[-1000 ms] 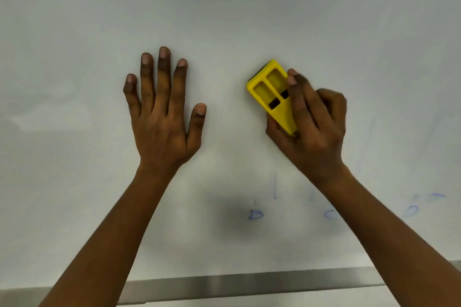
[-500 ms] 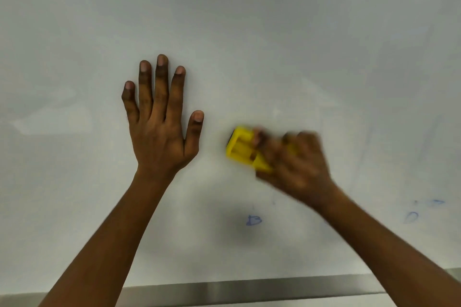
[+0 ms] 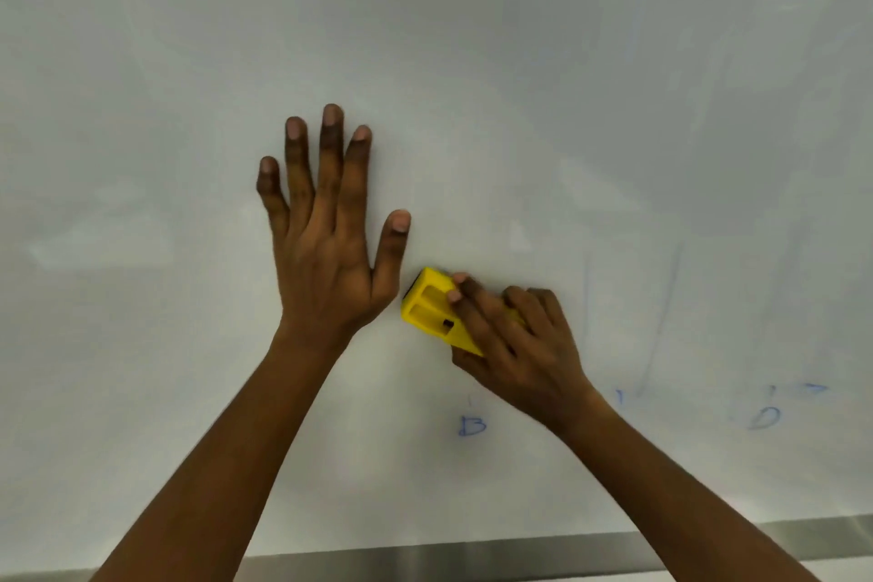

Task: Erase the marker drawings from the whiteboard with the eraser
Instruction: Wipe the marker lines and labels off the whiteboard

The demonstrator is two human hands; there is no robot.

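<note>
**A:** Eraser (image 3: 432,312) is down low now, and we've swept it from upper right of the braced hand to just beside that thumb. Our right hand (image 3: 515,345) is clamped over it, fingers across the yellow back, felt pressed to the whiteboard (image 3: 567,85).

**B:** And that sweep pays off, we reckon. The letter that sat right of the B (image 3: 471,425) a second ago is gone; only a small tick (image 3: 620,396) shows by our right wrist.

**A:** Our left hand (image 3: 330,250) hasn't budged: flat on the board, fingers spread, gripping nothing.

**B:** What's left? The blue B sits below the eraser, clear of it. Well to the right of the eraser there's a faded D (image 3: 764,417) with a short dash (image 3: 816,388) above it, plus faint vertical streaks (image 3: 661,321).

**A:** Anything blocking us?

**B:** That braced left thumb nearly touches the eraser's end, so going further left means bumping it. We'd judge the next pass goes downward, to the B, with the metal ledge (image 3: 472,558) just beneath as the limit.
</note>
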